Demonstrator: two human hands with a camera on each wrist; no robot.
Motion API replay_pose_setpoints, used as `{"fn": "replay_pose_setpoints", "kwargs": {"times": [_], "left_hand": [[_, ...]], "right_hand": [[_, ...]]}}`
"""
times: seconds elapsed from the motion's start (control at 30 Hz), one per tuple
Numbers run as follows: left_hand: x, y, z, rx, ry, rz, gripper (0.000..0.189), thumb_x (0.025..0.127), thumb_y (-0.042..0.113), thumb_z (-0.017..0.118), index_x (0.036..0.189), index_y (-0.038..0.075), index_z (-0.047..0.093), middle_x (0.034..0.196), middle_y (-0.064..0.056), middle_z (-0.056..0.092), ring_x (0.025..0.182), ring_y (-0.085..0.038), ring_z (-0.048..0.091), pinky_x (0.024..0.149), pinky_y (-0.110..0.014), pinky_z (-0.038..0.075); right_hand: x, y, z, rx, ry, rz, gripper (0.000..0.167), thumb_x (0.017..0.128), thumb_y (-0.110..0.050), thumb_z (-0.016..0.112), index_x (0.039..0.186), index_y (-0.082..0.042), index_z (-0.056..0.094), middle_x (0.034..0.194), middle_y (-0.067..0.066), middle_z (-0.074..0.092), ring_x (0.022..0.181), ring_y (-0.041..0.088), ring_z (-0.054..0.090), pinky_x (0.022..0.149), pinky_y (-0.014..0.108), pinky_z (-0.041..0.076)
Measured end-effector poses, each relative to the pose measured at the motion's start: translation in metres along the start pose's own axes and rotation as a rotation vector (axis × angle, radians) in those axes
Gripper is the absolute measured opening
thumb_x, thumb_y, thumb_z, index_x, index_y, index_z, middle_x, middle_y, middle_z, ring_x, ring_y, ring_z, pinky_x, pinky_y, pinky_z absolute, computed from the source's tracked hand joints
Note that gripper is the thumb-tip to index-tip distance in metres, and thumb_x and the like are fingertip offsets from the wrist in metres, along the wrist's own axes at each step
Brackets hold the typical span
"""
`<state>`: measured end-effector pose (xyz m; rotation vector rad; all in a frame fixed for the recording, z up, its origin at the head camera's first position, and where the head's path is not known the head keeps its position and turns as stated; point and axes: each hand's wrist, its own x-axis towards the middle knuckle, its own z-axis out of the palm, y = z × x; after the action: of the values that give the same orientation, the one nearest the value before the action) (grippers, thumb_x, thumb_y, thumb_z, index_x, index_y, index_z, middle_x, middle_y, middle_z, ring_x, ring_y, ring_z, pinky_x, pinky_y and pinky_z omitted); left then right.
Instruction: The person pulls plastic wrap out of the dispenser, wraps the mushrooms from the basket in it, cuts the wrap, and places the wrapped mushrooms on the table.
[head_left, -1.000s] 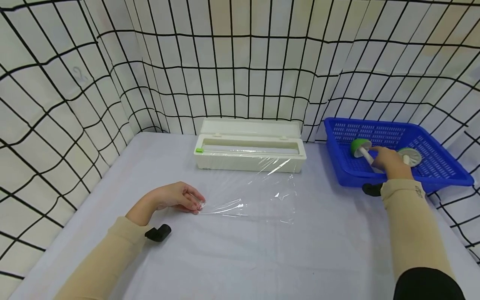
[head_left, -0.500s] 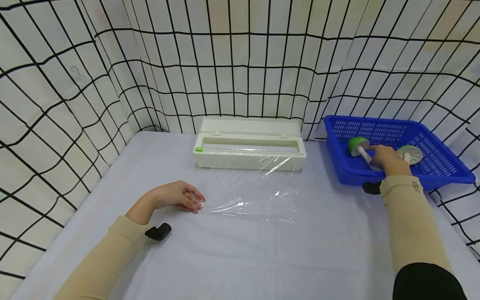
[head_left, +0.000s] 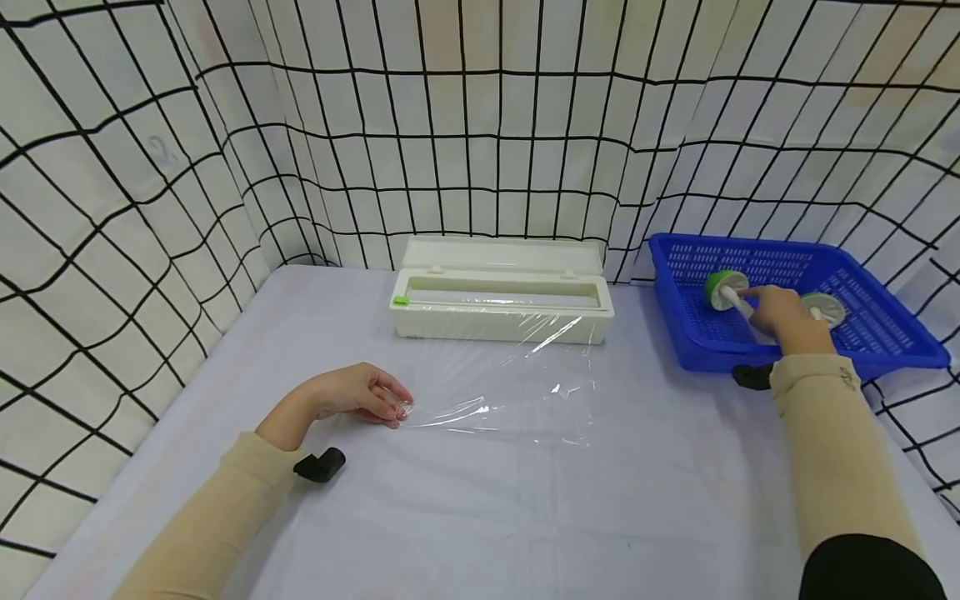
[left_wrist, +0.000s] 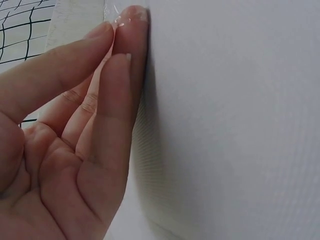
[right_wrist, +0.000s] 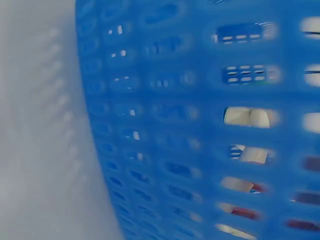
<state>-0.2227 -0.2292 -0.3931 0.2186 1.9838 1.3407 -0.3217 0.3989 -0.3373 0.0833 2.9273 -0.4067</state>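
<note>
In the head view, my left hand (head_left: 356, 395) pinches the near left corner of a clear sheet of plastic wrap (head_left: 517, 404). The left wrist view shows the wrap's bunched edge (left_wrist: 131, 19) at the fingertips, close above the white cloth. The sheet runs back to a white wrap dispenser box (head_left: 498, 325) with its lid up. My right hand (head_left: 789, 318) is inside the blue basket (head_left: 697, 354), gripping the white stem of a green-capped, mushroom-shaped thing (head_left: 726, 289); the thumb is hidden. A similar mushroom-shaped thing (head_left: 823, 309) lies to its right, partly behind the hand.
A black wire grid (head_left: 480, 133) stands behind and along both sides of the white-covered table (head_left: 480, 525). The dispenser has a small green slider (head_left: 401, 300). Only the basket's slotted wall (right_wrist: 200, 135) blocks the right wrist view.
The right hand has shifted slightly to the right, and the green cap has tipped and moved with it. My left hand and the wrap stay in place.
</note>
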Motion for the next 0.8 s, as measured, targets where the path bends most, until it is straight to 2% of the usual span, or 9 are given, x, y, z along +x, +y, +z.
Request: {"fn": "replay_pose_setpoints", "kwargs": {"times": [0.13, 0.3, 0.37, 0.53, 0.67, 0.8], "left_hand": [[0.000, -0.002, 0.000, -0.005, 0.003, 0.005, 0.033, 0.094, -0.007, 0.067, 0.125, -0.016, 0.061, 0.098, -0.012, 0.076, 0.087, -0.016, 0.072, 0.080, -0.026, 0.059], [0.001, -0.003, 0.000, -0.008, 0.005, 0.009, 0.033, 0.094, -0.007, 0.067, 0.125, -0.016, 0.061, 0.097, -0.011, 0.076, 0.087, -0.016, 0.073, 0.080, -0.026, 0.059], [0.001, -0.002, 0.000, -0.008, 0.006, 0.006, 0.033, 0.094, -0.007, 0.067, 0.125, -0.016, 0.061, 0.097, -0.011, 0.076, 0.086, -0.016, 0.072, 0.080, -0.026, 0.059], [0.001, 0.000, 0.000, 0.002, 0.006, 0.001, 0.032, 0.093, -0.007, 0.067, 0.123, -0.016, 0.061, 0.096, -0.011, 0.076, 0.086, -0.016, 0.072, 0.079, -0.026, 0.059], [0.002, 0.001, 0.000, -0.001, 0.006, 0.002, 0.032, 0.093, -0.007, 0.068, 0.123, -0.016, 0.061, 0.096, -0.011, 0.076, 0.087, -0.016, 0.072, 0.080, -0.026, 0.059], [0.002, 0.000, 0.000, -0.008, 0.003, 0.005, 0.033, 0.093, -0.007, 0.068, 0.124, -0.016, 0.061, 0.097, -0.011, 0.076, 0.087, -0.016, 0.073, 0.080, -0.026, 0.059]], "right_hand": [[-0.008, -0.008, -0.011, 0.038, 0.030, -0.022, 0.058, 0.094, 0.006, 0.049, 0.151, 0.007, 0.036, 0.142, 0.049, 0.032, 0.120, 0.063, 0.040, 0.093, 0.069, 0.046], [-0.022, -0.016, -0.022, 0.029, 0.083, -0.084, 0.059, 0.097, 0.004, 0.051, 0.153, 0.005, 0.035, 0.119, 0.040, 0.053, 0.101, 0.052, 0.053, 0.083, 0.062, 0.050], [-0.027, -0.018, -0.024, 0.009, 0.093, -0.106, 0.058, 0.098, 0.003, 0.052, 0.154, 0.004, 0.036, 0.107, 0.035, 0.056, 0.095, 0.048, 0.055, 0.079, 0.058, 0.050], [-0.037, -0.024, -0.030, -0.018, 0.115, -0.151, 0.056, 0.101, 0.001, 0.051, 0.155, 0.001, 0.036, 0.097, 0.027, 0.055, 0.082, 0.039, 0.053, 0.067, 0.049, 0.049], [-0.045, -0.033, -0.040, -0.047, 0.167, -0.201, 0.055, 0.102, -0.001, 0.051, 0.155, -0.001, 0.039, 0.097, 0.025, 0.054, 0.077, 0.034, 0.049, 0.063, 0.046, 0.044], [-0.053, -0.043, -0.049, -0.081, 0.222, -0.261, 0.054, 0.102, -0.001, 0.053, 0.155, -0.003, 0.041, 0.106, 0.028, 0.057, 0.077, 0.035, 0.051, 0.063, 0.047, 0.045]]}}
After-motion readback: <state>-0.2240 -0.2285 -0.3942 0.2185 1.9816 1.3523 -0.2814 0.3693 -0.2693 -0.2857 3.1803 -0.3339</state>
